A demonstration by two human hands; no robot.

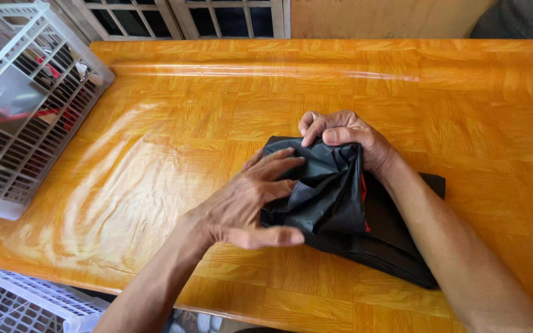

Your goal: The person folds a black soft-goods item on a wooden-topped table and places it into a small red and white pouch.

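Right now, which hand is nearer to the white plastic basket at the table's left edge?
The left hand. It presses the black garment's left side, toward the white plastic basket. The right hand grips the garment's far edge, farther away.

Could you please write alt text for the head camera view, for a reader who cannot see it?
Two bare hands work a black garment on a glossy orange wooden table: the left hand presses its edge, the right hand grips the top. A white plastic crate stands far left.
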